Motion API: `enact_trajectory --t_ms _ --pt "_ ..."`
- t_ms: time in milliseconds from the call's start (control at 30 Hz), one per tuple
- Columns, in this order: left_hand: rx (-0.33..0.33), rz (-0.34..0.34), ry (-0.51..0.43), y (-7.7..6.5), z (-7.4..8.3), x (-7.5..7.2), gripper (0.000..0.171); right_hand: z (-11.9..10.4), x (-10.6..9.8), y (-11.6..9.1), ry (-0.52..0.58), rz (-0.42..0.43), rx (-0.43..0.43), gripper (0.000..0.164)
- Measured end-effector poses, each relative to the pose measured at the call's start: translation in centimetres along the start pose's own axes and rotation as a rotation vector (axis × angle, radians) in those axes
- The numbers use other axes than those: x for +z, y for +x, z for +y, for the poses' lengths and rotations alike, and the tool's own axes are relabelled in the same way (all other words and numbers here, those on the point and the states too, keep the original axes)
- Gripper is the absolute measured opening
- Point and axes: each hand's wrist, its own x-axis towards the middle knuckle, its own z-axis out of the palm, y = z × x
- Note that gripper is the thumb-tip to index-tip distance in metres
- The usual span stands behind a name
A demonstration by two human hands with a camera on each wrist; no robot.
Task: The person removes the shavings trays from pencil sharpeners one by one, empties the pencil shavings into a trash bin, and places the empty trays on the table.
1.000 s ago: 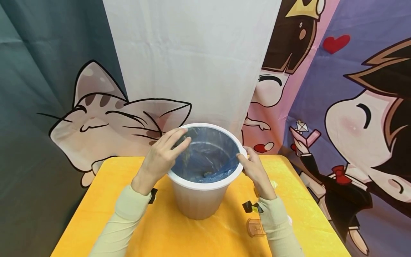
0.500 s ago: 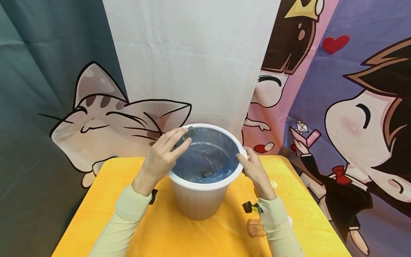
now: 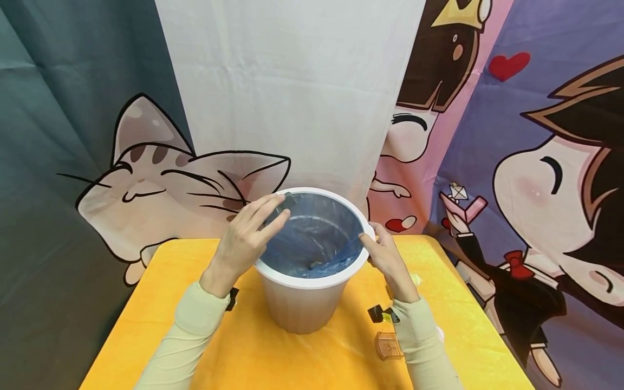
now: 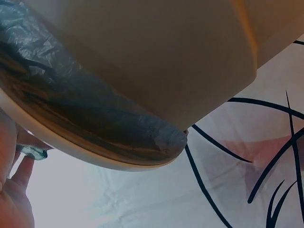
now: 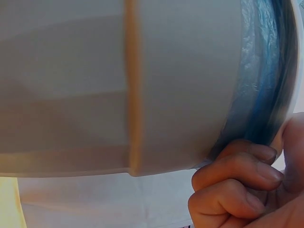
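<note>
A white trash can (image 3: 304, 306), lined with a blue plastic bag (image 3: 336, 264), stands upright on the table. My left hand (image 3: 244, 235) is over its left rim, pinching a small, dark, see-through piece (image 3: 288, 202) between thumb and fingers; most of that piece is hidden. In the left wrist view the piece (image 4: 34, 152) looks greenish and glassy. My right hand (image 3: 385, 254) grips the right rim, thumb on top. Its curled fingers (image 5: 237, 171) sit under the rim, by the folded-over bag (image 5: 259, 71). A small brownish bit (image 3: 316, 265) lies inside on the bag.
The table (image 3: 161, 330) has a yellow cloth. A small amber see-through box (image 3: 388, 345) lies by my right forearm, near black pieces (image 3: 375, 313) and a pale yellow scrap (image 3: 415, 279). Cartoon-printed curtains (image 3: 292, 97) hang behind the table.
A faint brownish streak below my left hand inside the can is gone. The see-through piece shows slightly higher past my fingertips. Both hands and the can stay in place.
</note>
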Motion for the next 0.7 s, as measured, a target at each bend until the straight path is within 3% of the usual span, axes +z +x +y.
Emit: enact_trajectory --t_ms 300,500,700 --pt "-0.138 0.061 -0.126 -0.6 -0.5 0.3 0.045 0.0 0.1 0.0 0.005 0.008 -0.007 0.037" --pt "-0.158 0.063 -0.138 -1.0 -0.6 0.3 0.045 0.0 0.2 -0.1 0.012 0.012 -0.01 0.038" --pt "-0.25 0.059 -0.214 -1.5 -0.7 0.4 0.058 -0.1 0.1 -0.1 0.007 0.006 0.015 0.038"
